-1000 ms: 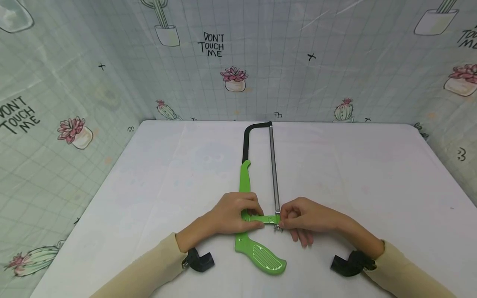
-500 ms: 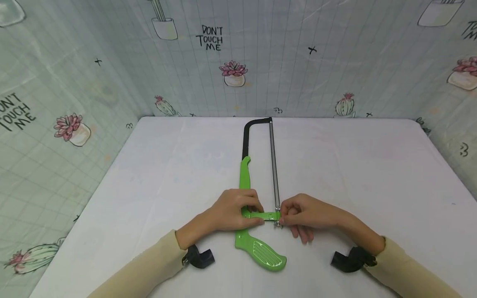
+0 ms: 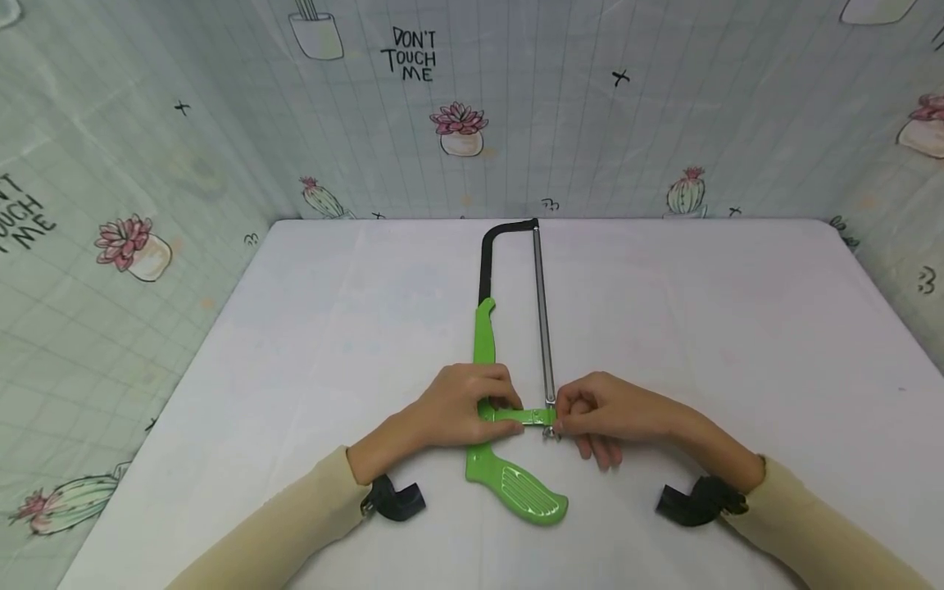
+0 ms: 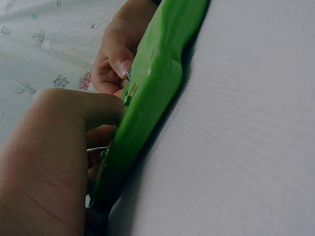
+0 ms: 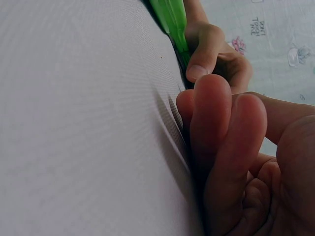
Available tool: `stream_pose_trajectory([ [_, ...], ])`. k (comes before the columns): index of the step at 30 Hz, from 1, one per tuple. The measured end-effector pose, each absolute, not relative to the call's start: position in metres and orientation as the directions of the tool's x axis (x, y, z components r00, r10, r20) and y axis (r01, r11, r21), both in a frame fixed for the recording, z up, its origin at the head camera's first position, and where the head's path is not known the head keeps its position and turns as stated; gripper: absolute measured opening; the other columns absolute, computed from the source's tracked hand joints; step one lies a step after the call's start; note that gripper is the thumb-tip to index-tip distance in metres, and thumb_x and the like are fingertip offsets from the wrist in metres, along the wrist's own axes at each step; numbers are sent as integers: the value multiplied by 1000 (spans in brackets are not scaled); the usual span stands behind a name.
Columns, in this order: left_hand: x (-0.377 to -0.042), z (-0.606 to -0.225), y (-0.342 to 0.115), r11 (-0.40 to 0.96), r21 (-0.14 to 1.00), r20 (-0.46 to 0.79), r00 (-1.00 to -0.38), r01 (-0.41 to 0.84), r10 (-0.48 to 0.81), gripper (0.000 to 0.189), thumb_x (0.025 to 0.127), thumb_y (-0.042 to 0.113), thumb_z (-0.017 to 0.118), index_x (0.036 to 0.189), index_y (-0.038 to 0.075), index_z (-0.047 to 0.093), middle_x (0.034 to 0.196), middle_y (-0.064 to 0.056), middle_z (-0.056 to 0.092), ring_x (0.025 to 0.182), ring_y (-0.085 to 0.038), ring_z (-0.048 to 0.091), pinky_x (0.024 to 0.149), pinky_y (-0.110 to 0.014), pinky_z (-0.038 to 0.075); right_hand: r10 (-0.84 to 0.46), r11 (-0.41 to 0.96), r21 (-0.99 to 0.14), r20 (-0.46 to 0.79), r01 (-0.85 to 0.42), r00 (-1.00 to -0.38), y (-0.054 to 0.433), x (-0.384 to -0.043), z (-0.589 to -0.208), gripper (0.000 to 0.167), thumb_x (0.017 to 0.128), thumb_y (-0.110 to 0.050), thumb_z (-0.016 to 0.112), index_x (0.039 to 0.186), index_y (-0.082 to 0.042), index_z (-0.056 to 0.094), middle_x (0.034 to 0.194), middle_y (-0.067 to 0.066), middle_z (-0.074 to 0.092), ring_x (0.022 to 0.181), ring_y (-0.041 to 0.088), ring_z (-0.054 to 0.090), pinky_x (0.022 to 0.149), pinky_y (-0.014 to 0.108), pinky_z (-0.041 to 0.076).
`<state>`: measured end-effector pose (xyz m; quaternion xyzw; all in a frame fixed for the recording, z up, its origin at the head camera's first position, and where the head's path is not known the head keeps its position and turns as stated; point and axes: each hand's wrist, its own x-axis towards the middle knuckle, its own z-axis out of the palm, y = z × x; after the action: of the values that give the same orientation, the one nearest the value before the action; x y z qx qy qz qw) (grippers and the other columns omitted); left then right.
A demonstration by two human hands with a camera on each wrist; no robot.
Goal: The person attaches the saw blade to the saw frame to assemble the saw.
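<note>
A hacksaw (image 3: 516,490) lies flat on the table, its green handle toward me and its black bow (image 3: 487,266) pointing away. Its grey blade (image 3: 544,319) runs along the right side. My left hand (image 3: 457,406) grips the green frame where the short crosspiece (image 3: 527,417) branches off. At the crosspiece's right end, my right hand (image 3: 619,410) pinches the small metal wing nut (image 3: 550,433) with thumb and index finger. Its other fingers (image 5: 211,118) are bent close to the tabletop. In the left wrist view, the green frame (image 4: 152,83) partly hides the right fingertips.
A white tabletop (image 3: 354,311) spreads around the saw on all sides. Behind and to the left hangs a pale sheet (image 3: 546,106) printed with cacti. Black wrist mounts (image 3: 398,500) sit at both sleeve cuffs.
The whole head view has shifted, so table, saw and hands appear slightly higher. Both hands keep the same hold on the hacksaw; any turning of the wing nut is too small to see.
</note>
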<state>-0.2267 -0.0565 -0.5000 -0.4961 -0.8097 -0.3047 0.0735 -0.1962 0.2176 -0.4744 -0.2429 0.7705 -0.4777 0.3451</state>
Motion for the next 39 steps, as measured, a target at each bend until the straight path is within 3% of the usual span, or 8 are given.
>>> stream_pose_trajectory([
  [16,-231,-486,-57,333,436,418,-516,836,748,13,80,30,86,89,25,79,84,16,65,76,6,59,68,-10,45,-709,427,-903,-298,-52,-639,218,-202,-460,15,100,-16,63,98,-2,63,64,10,68,43,13,61,40,30,50],
  [39,-222,-492,-60,353,440,376,-526,826,763,15,81,34,85,92,26,79,84,17,63,77,7,56,69,-7,42,-711,398,-917,-308,-1,-632,215,-192,-467,16,100,-17,65,99,-1,63,65,10,67,44,11,61,41,25,49],
])
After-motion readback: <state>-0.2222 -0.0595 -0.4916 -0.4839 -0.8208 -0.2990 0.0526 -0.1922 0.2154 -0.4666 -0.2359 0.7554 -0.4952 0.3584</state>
